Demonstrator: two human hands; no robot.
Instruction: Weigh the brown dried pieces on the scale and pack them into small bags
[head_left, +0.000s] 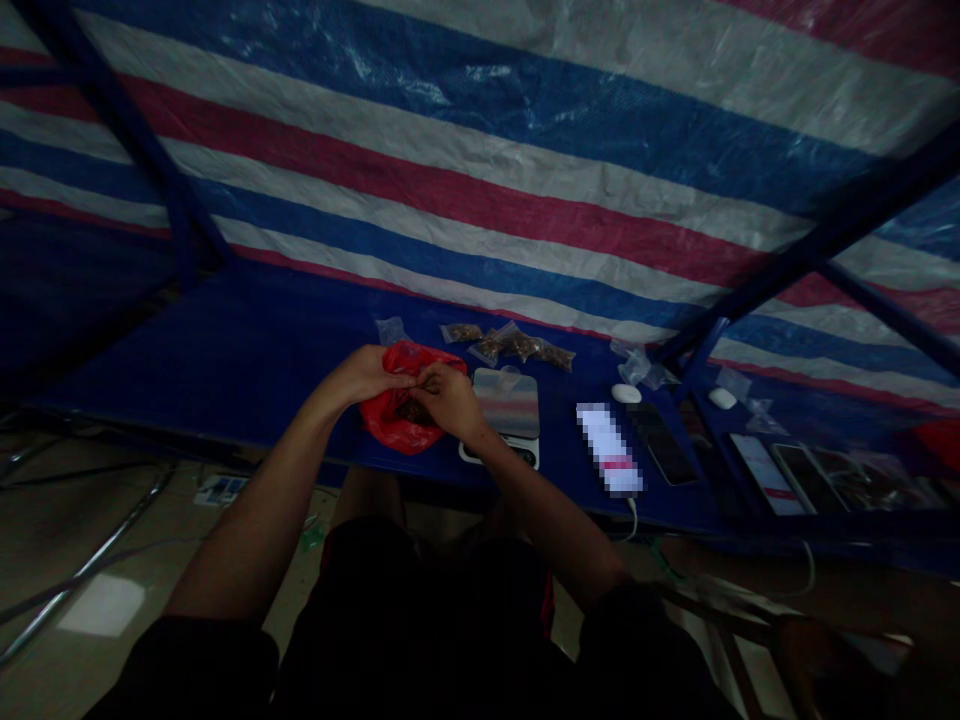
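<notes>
Below right-hand fingers [429, 383], dark clumps [411, 410] sit in a red bag [388, 420].

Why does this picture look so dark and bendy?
In the head view, the light is dim, so the floor and clothes look nearly black; the wide lens curves the striped tarp and blue table; the phone is blurred into blocks.

**Red, white and blue striped tarpaulin [465, 170] behind a blue desk [247, 320]**
Dark metal frame bars [825, 245] cross it; pale floor [82, 520] below, dim light.
</notes>
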